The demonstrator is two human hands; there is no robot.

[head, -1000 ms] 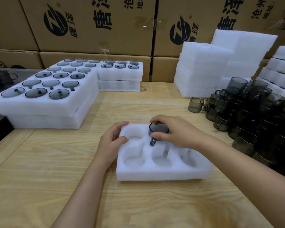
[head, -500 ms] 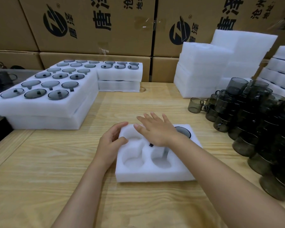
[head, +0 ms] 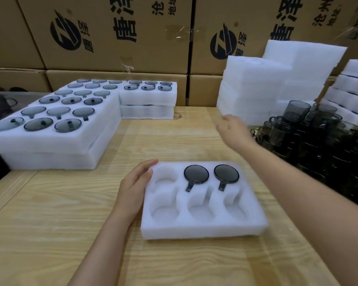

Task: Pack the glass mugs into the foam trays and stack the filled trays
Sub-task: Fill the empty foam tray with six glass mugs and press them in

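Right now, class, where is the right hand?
Head view, right of centre: the right hand hangs open over the table, beyond the foam tray, beside the loose glass mugs.

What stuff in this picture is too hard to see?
Head view only:
Pile of smoky grey glass mugs: cut by the right edge, overlapping, so uncountable.
Lower white foam tray, left: pockets hidden by the filled foam tray on top.
Black lettering on brown cardboard boxes: cut by the top edge.
Dark objects, far left: dim, cut by the edge.

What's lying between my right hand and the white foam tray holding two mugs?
Only bare light wooden tabletop lies between the right hand and the white foam tray, as the head view shows.
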